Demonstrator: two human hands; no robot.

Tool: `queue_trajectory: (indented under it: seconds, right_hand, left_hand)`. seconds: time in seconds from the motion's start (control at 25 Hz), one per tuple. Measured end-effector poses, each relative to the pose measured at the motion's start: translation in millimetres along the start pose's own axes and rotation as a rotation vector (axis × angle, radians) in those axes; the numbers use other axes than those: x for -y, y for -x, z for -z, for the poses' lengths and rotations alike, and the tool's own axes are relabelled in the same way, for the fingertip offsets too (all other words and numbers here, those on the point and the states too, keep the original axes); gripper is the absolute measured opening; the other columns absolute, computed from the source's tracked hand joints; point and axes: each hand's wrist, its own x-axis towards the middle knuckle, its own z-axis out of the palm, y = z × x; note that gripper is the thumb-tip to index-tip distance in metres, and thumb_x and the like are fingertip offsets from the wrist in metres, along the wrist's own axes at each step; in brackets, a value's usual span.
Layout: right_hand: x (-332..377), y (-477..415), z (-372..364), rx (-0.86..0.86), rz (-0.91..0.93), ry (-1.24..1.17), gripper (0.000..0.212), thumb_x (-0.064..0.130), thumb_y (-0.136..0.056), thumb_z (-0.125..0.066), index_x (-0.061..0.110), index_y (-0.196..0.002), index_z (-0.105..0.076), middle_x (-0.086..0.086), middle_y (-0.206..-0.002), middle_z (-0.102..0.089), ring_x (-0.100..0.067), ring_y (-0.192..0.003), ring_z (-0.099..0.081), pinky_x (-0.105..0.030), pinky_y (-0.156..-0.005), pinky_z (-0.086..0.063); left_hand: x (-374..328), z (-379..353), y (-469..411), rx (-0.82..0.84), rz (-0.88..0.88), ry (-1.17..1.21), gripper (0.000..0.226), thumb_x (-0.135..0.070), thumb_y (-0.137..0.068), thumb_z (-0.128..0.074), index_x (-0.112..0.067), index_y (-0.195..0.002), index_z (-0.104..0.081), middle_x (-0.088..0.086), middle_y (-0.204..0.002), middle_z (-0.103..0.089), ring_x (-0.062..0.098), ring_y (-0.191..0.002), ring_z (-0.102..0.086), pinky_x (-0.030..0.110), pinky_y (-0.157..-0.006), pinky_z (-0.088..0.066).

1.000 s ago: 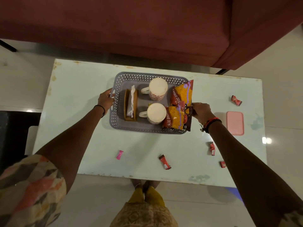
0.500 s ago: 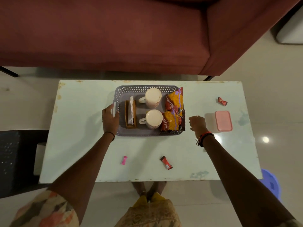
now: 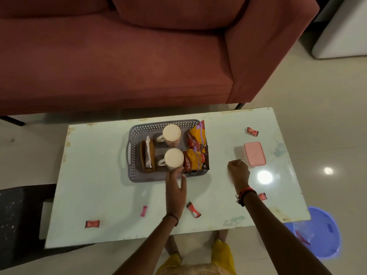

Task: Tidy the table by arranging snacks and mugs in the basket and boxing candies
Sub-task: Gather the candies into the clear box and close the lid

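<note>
Candies lie scattered along the near part of the table: a red-wrapped candy near the left corner, a pink candy, another red candy just beside the left forearm, and a fourth candy tucked against the right wrist. None is boxed yet.

Beyond them the left hand stretches flat, fingers straight, tips at the near rim of the grey basket, close under the near mug. The right hand hovers with fingers curled in; whether it hides anything, I cannot tell. It sits just beside the closed pink box.

Inside the basket stand the napkin holder, the far mug and two snack packets, upright against the right wall. One last candy lies beyond the box.

To my eye, a careless nudge from the left fingers could tip the near packet over the low rim or rock the mug. A forearm sweeping back could also flick a near candy off the edge.

The pale table is glossy, stained at its edges and throwing back a lamp glare. A blue basin sits on the tiled floor at the right, a dark chair at the left, and a maroon sofa fills the far side.
</note>
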Motion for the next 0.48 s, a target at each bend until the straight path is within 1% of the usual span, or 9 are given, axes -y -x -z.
queue_trajectory:
  seconds: [0.08, 0.12, 0.2, 0.28, 0.4, 0.48]
  right_hand:
    - [-7.3, -12.4, 9.8, 0.000, 0.031, 0.019, 0.014, 0.008, -0.084, -0.044, 0.002, -0.085, -0.057, -0.010, -0.084, -0.061, -0.031, -0.086, -0.055, -0.034, -0.080, -0.045]
    - [-11.6, -19.5, 15.5, -0.001, 0.038, 0.026, 0.014, 0.007, -0.084, -0.044, 0.003, -0.087, -0.058, -0.010, -0.089, -0.063, -0.029, -0.089, -0.055, -0.032, -0.081, -0.044]
    - [-19.4, -33.7, 29.5, 0.007, 0.066, 0.006, 0.018, 0.003, -0.083, -0.046, 0.005, -0.093, -0.061, -0.011, -0.100, -0.067, -0.028, -0.095, -0.057, -0.026, -0.080, -0.041]
    - [-29.3, -56.5, 47.9, 0.013, 0.087, 0.006, 0.023, -0.001, -0.081, -0.048, 0.005, -0.098, -0.062, -0.012, -0.105, -0.068, -0.027, -0.097, -0.059, -0.025, -0.080, -0.042]
    - [-39.6, -90.1, 74.9, 0.011, 0.114, 0.029, 0.028, -0.009, -0.081, -0.042, 0.003, -0.100, -0.060, -0.014, -0.106, -0.066, -0.029, -0.100, -0.060, -0.029, -0.079, -0.046]
    - [-44.3, -116.7, 89.0, 0.005, 0.166, 0.041, 0.032, -0.012, -0.081, -0.038, 0.001, -0.100, -0.059, -0.017, -0.104, -0.066, -0.031, -0.098, -0.062, -0.028, -0.072, -0.046]
  left_hand:
    - [-18.7, -34.7, 10.5, 0.087, -0.057, 0.030, 0.026, -0.014, -0.094, -0.049, -0.024, -0.118, -0.053, -0.007, -0.118, -0.054, 0.000, -0.111, -0.050, 0.013, -0.096, -0.040]
    - [-26.9, -53.0, 12.5, 0.131, -0.081, 0.035, 0.025, -0.016, -0.095, -0.047, -0.026, -0.117, -0.053, -0.010, -0.118, -0.053, -0.004, -0.111, -0.049, 0.011, -0.096, -0.040]
    - [-41.9, -88.9, 12.4, 0.191, -0.107, 0.037, 0.023, -0.018, -0.096, -0.046, -0.024, -0.117, -0.053, -0.010, -0.116, -0.054, -0.005, -0.110, -0.049, 0.009, -0.094, -0.040]
    - [-55.9, -126.6, 9.0, 0.217, -0.083, 0.049, 0.024, -0.016, -0.096, -0.046, -0.020, -0.118, -0.053, -0.005, -0.115, -0.057, 0.001, -0.108, -0.052, 0.011, -0.093, -0.042]
    - [-68.9, -172.7, -2.5, 0.264, 0.041, 0.058, 0.027, -0.014, -0.095, -0.048, -0.015, -0.122, -0.050, 0.004, -0.119, -0.056, 0.015, -0.110, -0.055, 0.020, -0.094, -0.045]
    - [-71.6, -199.0, -14.1, 0.319, 0.123, 0.017, 0.034, -0.016, -0.093, -0.051, -0.012, -0.126, -0.046, 0.008, -0.126, -0.051, 0.021, -0.115, -0.053, 0.028, -0.097, -0.046]
